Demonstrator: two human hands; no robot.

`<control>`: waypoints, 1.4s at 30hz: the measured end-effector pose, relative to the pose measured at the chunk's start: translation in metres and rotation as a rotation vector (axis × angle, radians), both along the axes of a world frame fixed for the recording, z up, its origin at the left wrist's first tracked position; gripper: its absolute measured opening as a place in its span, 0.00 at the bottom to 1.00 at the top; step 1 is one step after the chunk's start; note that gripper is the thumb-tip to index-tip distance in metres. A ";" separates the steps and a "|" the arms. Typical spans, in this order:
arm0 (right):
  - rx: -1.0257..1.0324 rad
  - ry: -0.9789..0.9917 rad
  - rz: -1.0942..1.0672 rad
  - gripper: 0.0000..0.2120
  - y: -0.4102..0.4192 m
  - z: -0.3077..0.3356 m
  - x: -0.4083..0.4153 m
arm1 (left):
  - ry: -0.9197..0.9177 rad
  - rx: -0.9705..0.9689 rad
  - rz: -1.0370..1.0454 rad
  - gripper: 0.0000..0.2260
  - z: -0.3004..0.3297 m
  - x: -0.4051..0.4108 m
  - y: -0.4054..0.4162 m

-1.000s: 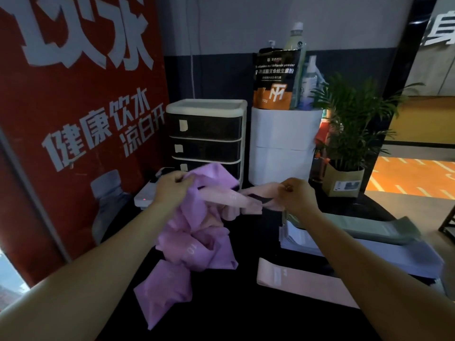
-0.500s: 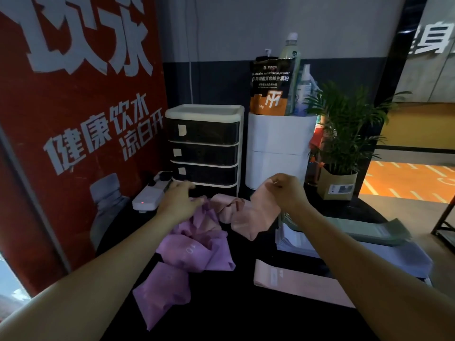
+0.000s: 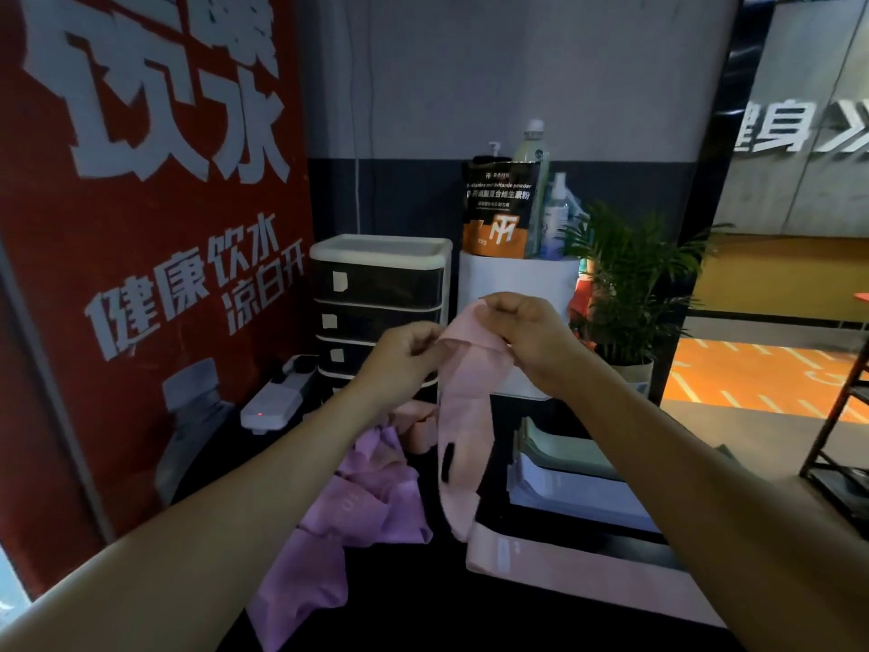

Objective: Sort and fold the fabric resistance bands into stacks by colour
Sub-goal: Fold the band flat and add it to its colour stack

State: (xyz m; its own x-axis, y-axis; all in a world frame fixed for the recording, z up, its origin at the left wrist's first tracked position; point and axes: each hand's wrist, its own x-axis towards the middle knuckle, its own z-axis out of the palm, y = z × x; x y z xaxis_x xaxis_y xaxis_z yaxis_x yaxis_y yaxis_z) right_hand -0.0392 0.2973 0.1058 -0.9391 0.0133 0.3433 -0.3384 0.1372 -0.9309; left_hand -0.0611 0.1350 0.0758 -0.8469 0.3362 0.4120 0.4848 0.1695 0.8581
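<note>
While our left hand (image 3: 408, 346) and right hand (image 3: 525, 328) are pinching its top edge, the pink band (image 3: 463, 416) is hanging below them (its tip nearing the folded pink band (image 3: 555, 560)), purple bands (image 3: 357, 501) lying under our left hand.

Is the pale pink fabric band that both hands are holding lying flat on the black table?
No. Both the left hand and right hand pinch the pale pink fabric band by its top, so it hangs down above the black table.
</note>
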 end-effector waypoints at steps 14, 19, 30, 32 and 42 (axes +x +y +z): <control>0.425 -0.076 0.143 0.11 0.012 0.006 0.033 | 0.014 0.095 0.251 0.11 0.033 0.014 -0.002; 0.429 -0.052 0.112 0.11 0.000 -0.003 0.034 | 0.043 0.057 0.216 0.12 0.035 0.019 0.002; 0.629 0.013 -0.104 0.07 0.000 -0.031 0.020 | 0.023 0.020 0.320 0.12 0.031 0.015 -0.013; 0.377 -0.030 -0.107 0.04 0.013 -0.029 0.023 | -0.052 -0.060 0.339 0.12 0.025 0.007 -0.026; 0.357 -0.136 -0.170 0.22 0.064 -0.037 0.034 | -0.209 -0.258 0.251 0.23 -0.006 -0.006 -0.052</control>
State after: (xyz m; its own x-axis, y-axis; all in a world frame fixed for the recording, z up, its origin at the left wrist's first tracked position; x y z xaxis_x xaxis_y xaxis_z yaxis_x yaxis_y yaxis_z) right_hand -0.0056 0.3618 0.0689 -0.9709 0.0752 0.2272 -0.1599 0.5026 -0.8496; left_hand -0.0669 0.0827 0.0697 -0.9723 0.1781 0.1516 0.2205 0.4823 0.8478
